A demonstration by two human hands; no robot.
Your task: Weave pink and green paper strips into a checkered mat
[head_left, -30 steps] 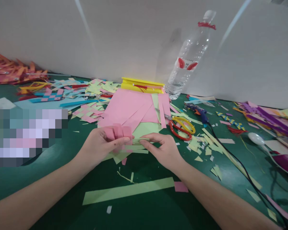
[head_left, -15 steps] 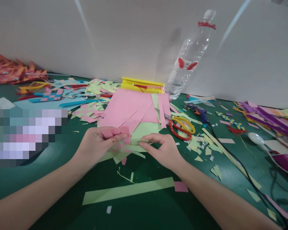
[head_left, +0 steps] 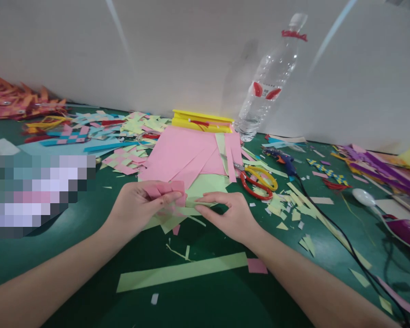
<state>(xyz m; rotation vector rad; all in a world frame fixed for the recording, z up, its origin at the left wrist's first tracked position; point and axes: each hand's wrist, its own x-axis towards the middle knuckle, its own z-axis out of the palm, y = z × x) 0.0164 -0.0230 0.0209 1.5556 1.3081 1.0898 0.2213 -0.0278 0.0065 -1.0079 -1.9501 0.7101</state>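
Observation:
Folded pink paper (head_left: 176, 187) is pinched between the thumb and fingers of my left hand (head_left: 133, 205). From its right side sticks out a narrow light green paper strip (head_left: 191, 203). My right hand (head_left: 230, 212) pinches the outer end of that strip between thumb and forefinger. Behind my hands lie pink paper sheets (head_left: 181, 148) and, partly under them, a light green sheet (head_left: 213, 183). A long light green strip (head_left: 181, 272) rests in front of me, a small pink piece (head_left: 257, 266) at its right end.
Scissors (head_left: 258, 182) with red and yellow handles lie right of the sheets. Beyond are a glue gun (head_left: 282, 161) with a black cord, a leaning plastic bottle (head_left: 271, 82) and a white spoon (head_left: 364, 197). Paper scraps (head_left: 282, 207) litter the green table. A pixelated patch covers the left.
My right fingers have shifted slightly left along the green strip, closer to the pink paper. My left hand stays nearly still.

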